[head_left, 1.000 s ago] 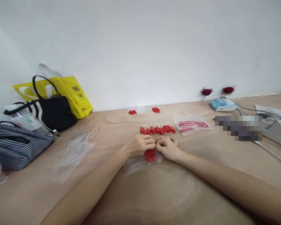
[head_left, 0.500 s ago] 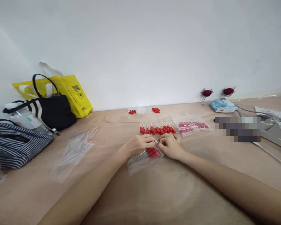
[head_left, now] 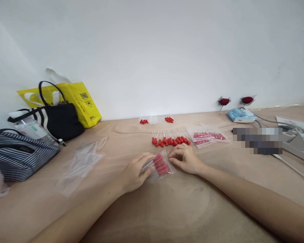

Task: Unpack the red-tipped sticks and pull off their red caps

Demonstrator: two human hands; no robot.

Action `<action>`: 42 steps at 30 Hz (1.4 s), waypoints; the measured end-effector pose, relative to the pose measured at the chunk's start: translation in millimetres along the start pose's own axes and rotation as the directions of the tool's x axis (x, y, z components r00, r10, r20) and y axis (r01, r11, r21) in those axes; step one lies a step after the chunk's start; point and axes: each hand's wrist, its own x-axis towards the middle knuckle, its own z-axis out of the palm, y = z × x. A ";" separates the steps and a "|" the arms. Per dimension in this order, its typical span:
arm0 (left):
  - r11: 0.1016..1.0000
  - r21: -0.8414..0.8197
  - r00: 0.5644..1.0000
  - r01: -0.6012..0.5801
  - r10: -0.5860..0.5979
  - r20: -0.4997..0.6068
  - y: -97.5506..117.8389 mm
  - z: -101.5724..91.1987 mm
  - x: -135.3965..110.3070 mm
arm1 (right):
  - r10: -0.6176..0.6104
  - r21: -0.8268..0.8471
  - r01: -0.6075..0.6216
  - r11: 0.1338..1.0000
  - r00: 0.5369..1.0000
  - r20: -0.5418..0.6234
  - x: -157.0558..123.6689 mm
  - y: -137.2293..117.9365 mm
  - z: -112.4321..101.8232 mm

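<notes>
My left hand (head_left: pixel 138 172) is closed around a small clear zip bag (head_left: pixel 170 167), thumb in front and fingers behind. Inside the bag lie several thin clear sticks with red bulb-shaped ends (head_left: pixel 160 165), the red ends pointing right. My right hand (head_left: pixel 186 158) rests on the table with its fingers curled. Its thumb and forefinger pinch at the bag's right edge, by the seal strip. Just beyond my hands, a row of loose red-ended sticks (head_left: pixel 171 141) lies with the red ends towards me.
Filled zip bags (head_left: pixel 209 135) lie to the right of the row. Farther back is another bag (head_left: pixel 155 119) with red ends at both sides. Empty clear bags (head_left: pixel 82 163) lie left. Handbags and a yellow bag (head_left: pixel 84 104) stand far left; a blue packet (head_left: pixel 242 115) and cables sit right.
My left hand has moved left and towards me, now wrapped around the bag. The bag has turned so its red ends show plainly. My right hand has shifted only slightly.
</notes>
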 end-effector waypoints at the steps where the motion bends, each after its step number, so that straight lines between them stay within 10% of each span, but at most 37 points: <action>1: 1.000 -0.007 0.999 0.024 -0.023 0.034 -0.2 -1.8 -7.0 | -0.054 0.021 0.053 0.998 0.998 0.036 -0.1 -0.4 -0.1; 9: 0.993 -0.078 0.980 0.090 -0.074 0.187 3.1 -2.1 -5.7 | -0.208 0.285 0.170 0.944 0.972 0.111 3.1 3.0 -2.7; 16: 0.987 -0.146 0.983 0.066 -0.038 0.182 0.7 3.2 10.8 | 0.004 0.462 -0.102 0.881 0.978 0.209 -1.2 13.0 -4.8; 42: 0.989 -0.150 0.992 -0.011 0.030 0.126 -5.4 6.7 11.8 | -0.140 0.133 0.106 0.985 0.949 0.281 1.3 -7.1 -16.1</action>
